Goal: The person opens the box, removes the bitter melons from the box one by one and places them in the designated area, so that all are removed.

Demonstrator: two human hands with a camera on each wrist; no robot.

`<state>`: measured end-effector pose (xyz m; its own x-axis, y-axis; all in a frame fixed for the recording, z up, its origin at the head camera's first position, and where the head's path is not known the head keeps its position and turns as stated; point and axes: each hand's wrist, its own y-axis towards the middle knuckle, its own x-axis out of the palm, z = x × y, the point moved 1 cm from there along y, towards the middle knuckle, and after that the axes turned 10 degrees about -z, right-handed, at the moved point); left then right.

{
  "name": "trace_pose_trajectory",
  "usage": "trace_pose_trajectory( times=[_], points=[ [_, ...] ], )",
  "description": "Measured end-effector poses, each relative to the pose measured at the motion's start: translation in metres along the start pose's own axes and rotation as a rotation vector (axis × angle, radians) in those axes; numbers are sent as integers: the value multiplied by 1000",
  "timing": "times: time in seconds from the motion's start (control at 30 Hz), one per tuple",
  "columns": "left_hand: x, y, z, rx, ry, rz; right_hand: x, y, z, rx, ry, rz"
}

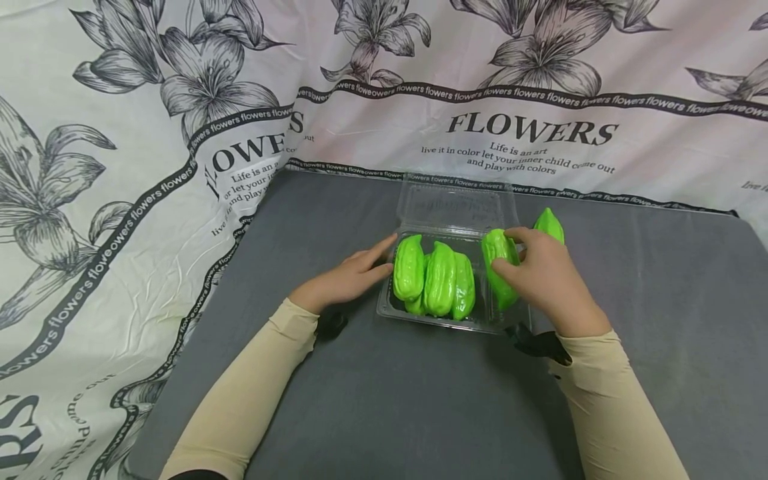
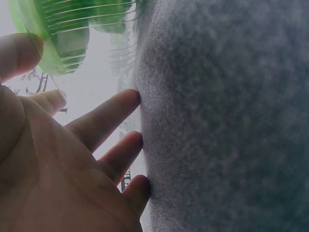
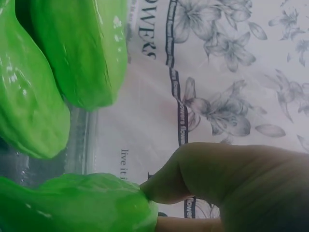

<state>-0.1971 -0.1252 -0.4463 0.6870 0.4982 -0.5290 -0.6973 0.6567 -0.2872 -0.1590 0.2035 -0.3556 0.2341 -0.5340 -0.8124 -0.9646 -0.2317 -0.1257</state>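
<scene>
A clear plastic clamshell box lies on the table with its lid raised at the back. Several bright green, ribbed star fruits are bunched in its left and middle part. My right hand pinches another star fruit between thumb and fingers at the box's right end. In the right wrist view, thumb and finger grip one end of this star fruit. My left hand rests at the box's left edge with fingers extended; in the left wrist view, its fingertips reach the grey surface.
One more star fruit lies right of the box, partly hidden behind my right hand. The grey table ends at a white flower-printed cloth at the back and left.
</scene>
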Motion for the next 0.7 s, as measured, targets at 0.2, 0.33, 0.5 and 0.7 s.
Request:
trace_pose_trajectory(
  times=[0.2,0.33,0.5,0.7],
  points=[
    [0,2,-3,1,2,-4,-8,-1,8,45,-6,46],
    [0,3,-4,0,1,-7,-14,-2,14,76,35,58],
    [0,3,-3,-4,-1,-4,-21,-3,19,96,81,77],
    [0,1,0,-12,2,-8,-27,-4,25,111,110,146]
  ],
)
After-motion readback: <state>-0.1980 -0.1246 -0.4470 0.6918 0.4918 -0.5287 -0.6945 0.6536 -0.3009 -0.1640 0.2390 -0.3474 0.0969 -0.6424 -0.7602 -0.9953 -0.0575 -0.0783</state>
